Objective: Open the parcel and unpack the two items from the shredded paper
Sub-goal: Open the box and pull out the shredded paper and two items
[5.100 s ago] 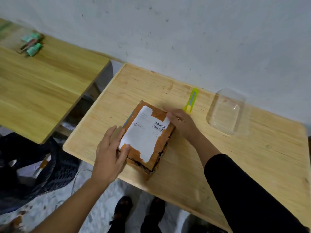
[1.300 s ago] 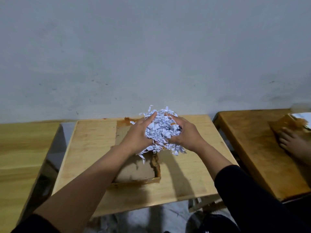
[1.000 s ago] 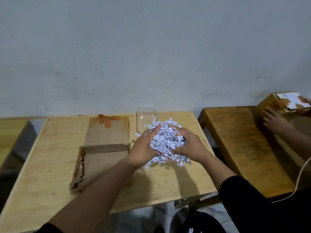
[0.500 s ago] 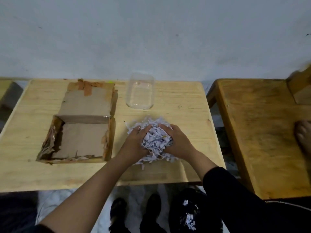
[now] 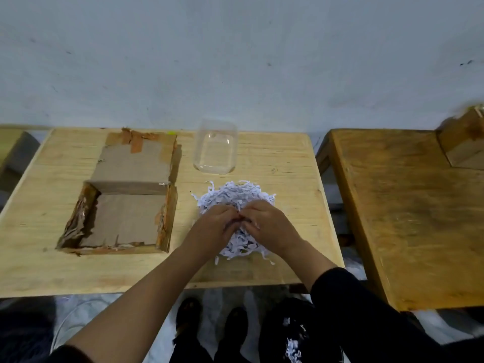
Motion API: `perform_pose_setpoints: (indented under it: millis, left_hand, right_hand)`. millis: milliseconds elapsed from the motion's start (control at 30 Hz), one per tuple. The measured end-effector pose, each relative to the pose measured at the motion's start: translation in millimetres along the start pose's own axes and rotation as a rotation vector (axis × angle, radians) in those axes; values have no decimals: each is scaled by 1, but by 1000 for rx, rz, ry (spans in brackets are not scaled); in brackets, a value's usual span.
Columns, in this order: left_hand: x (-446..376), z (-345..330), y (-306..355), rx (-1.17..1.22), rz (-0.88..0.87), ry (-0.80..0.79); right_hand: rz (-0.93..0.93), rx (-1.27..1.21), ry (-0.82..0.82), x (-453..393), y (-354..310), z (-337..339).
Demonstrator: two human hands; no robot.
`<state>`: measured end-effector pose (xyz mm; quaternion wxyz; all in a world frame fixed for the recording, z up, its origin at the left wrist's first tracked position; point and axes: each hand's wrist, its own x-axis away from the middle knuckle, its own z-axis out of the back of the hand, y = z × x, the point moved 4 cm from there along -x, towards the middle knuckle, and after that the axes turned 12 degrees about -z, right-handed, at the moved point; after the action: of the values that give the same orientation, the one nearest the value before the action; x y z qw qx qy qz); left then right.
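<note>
The cardboard parcel [image 5: 123, 203] lies open and emptied on the wooden table [image 5: 285, 158]; the step in hand looks like searching the shredded paper [image 5: 235, 197] heaped just right of it; left hand [image 5: 217, 224] and right hand [image 5: 264, 221] dig in, fingers curled into shreds, no item visible; next, part the heap; the right table edge is near, a clear plastic container [image 5: 215, 150] stands behind.

Table [image 5: 275, 158]: pale wood, matt grain. Box [image 5: 125, 210] at 9 o'clock: rough brown cardboard, torn edges, tape scraps. Shredded paper [image 5: 235, 195]: white, crinkled. Container [image 5: 215, 150] at 12: clear glossy plastic.
</note>
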<state>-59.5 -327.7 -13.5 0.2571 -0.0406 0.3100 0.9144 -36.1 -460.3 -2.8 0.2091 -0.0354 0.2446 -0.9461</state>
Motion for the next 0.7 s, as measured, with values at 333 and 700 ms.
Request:
perform_pose_setpoints:
  millis: [333, 700]
  left_hand:
    - [23, 17, -50, -151, 159, -41]
    - [-10, 2, -39, -102, 93, -30]
  right_hand:
    - [-155, 77, 92, 7, 40, 11]
    - [-50, 107, 18, -28, 18, -16]
